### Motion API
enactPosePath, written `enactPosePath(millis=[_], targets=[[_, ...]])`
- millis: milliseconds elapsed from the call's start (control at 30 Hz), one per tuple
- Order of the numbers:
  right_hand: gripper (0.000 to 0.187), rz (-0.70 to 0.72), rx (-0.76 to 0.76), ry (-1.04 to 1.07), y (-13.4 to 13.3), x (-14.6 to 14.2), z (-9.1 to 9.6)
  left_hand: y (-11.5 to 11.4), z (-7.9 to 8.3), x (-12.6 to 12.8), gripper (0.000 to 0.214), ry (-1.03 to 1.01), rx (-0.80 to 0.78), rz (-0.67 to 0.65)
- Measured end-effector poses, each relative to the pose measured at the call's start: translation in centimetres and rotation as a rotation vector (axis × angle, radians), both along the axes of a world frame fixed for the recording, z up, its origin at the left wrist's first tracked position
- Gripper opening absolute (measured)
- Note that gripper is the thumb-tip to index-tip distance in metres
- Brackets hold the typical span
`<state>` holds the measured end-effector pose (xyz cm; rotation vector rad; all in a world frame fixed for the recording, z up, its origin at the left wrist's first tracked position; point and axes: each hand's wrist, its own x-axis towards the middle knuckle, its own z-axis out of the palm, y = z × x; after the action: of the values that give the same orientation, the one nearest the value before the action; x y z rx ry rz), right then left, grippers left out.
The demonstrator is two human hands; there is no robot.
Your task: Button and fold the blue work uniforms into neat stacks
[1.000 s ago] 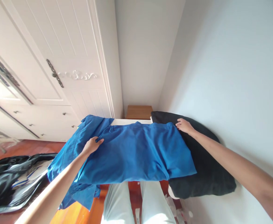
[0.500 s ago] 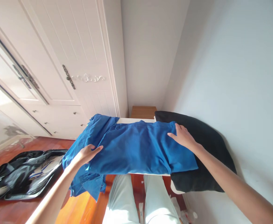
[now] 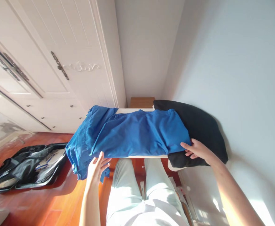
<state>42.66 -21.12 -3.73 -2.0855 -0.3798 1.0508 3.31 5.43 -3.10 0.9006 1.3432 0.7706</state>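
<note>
A blue cloth garment (image 3: 139, 135) lies spread across a narrow white board (image 3: 134, 110) in front of me, its lower edge running nearly straight. More blue fabric (image 3: 81, 144) is bunched at the left and hangs over the board's near side. My left hand (image 3: 97, 168) is open at the garment's lower left edge, thumb up against the cloth and fingers spread. At the right end, my right hand (image 3: 199, 151) is open, its thumb at the garment's edge and its fingers loosely bent over a black rounded piece (image 3: 198, 125) beneath.
An open black suitcase (image 3: 26, 169) with clothes in it lies on the reddish wooden floor (image 3: 59, 201) at left. A white wardrobe (image 3: 81, 81) stands behind it. A grey-white wall (image 3: 233, 69) bounds the right. A brown wooden piece (image 3: 142, 102) sits behind the board.
My right hand has moved down from the garment's upper right to its lower right edge, and the corner sticking out there has gone in. My left hand has shifted to the lower edge.
</note>
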Motion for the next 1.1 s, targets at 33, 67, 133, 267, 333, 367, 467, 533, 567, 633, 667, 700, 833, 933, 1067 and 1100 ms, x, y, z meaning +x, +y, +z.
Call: enactPosePath(millis=[33, 67, 133, 267, 333, 367, 467, 533, 567, 633, 667, 700, 833, 933, 1067, 1100], targets=[[0.053, -0.012, 0.046, 0.005, 0.5, -0.5, 0.1, 0.0, -0.2, 0.7, 0.032, 0.006, -0.006, 0.026], [0.053, -0.029, 0.097, -0.006, 0.9, -0.8, 0.2, 0.2, -0.3, 1.3, 0.033, 0.015, -0.009, 0.048], [0.051, -0.069, 0.214, -0.039, 1.3, -1.2, 0.2, 0.6, -0.5, 2.0, 0.035, 0.034, 0.001, 0.081], [0.052, -0.131, 0.389, 0.005, 1.0, -0.2, -0.7, 1.9, -1.3, 2.1, 0.029, 0.067, 0.069, 0.145], [0.053, -0.179, 0.424, 0.039, 0.3, 0.7, -1.2, 2.5, -1.8, 1.9, 0.025, 0.076, 0.084, 0.166], [0.053, -0.2, 0.435, 0.056, -0.1, 1.2, -1.4, 2.7, -2.0, 1.8, 0.023, 0.078, 0.092, 0.171], [0.053, -0.241, 0.426, 0.096, -1.0, 1.8, -1.4, 2.8, -2.2, 1.5, 0.025, 0.067, 0.107, 0.151], [0.05, -0.238, 0.397, 0.088, -1.3, 1.5, -1.2, 2.5, -1.9, 1.2, 0.03, 0.015, 0.072, 0.117], [0.049, -0.227, 0.384, 0.064, -1.4, 1.3, -1.0, 2.3, -1.7, 1.1, 0.032, -0.014, 0.048, 0.093], [0.047, -0.197, 0.366, -0.013, -1.4, 0.9, -0.5, 2.1, -1.1, 0.8, 0.038, -0.036, 0.014, 0.05], [0.047, -0.186, 0.36, -0.054, -1.3, 0.8, -0.3, 2.1, -0.8, 0.7, 0.04, -0.032, 0.005, 0.037], [0.048, -0.182, 0.348, -0.085, -1.0, 0.7, 0.0, 2.2, -0.6, 0.5, 0.042, -0.025, -0.005, 0.035], [0.048, -0.165, 0.264, -0.085, 0.5, 0.8, 0.5, 2.9, -0.1, 0.5, 0.031, -0.063, -0.029, 0.125], [0.044, -0.173, 0.253, -0.024, 0.8, 1.1, 0.0, 3.4, -0.3, 0.7, 0.021, -0.078, -0.01, 0.263], [0.038, -0.185, 0.183, 0.033, -0.7, 1.8, -1.3, 3.6, -0.6, 0.4, 0.016, -0.166, -0.07, 0.365], [0.038, -0.178, 0.155, -0.008, -1.1, 2.1, -1.5, 3.4, -0.5, 0.2, 0.015, -0.207, -0.083, 0.365]])
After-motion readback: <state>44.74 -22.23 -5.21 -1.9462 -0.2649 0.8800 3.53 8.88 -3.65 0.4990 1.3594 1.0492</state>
